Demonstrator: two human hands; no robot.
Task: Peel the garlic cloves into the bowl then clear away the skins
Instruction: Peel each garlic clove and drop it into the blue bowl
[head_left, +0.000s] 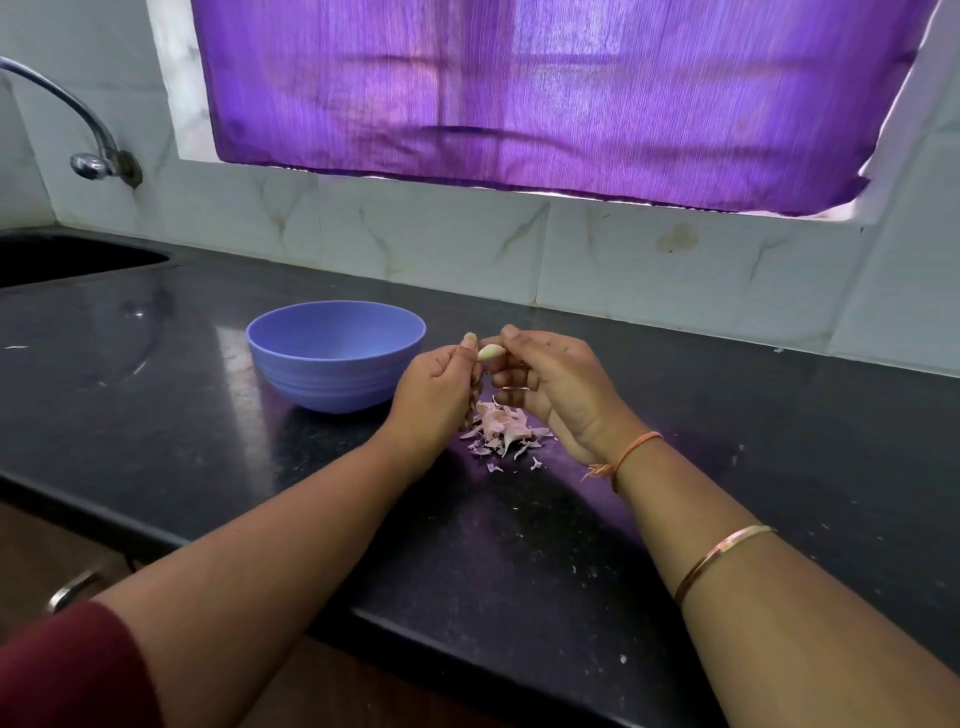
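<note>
A pale garlic clove (490, 353) is held in the air between both hands, just right of the blue bowl (335, 358). My left hand (434, 387) pinches its left end with thumb and fingers. My right hand (550, 382) pinches its right end, fingers curled. Under the hands a heap of pinkish garlic skins (501, 428) lies on the black counter (208, 415). The inside of the bowl is not visible from here.
A dark sink (67, 257) sits at the far left under a metal tap (96, 156). A tiled wall and a purple curtain (545, 98) stand behind. Small skin flecks are scattered over the counter. The counter's front edge runs diagonally at the lower left.
</note>
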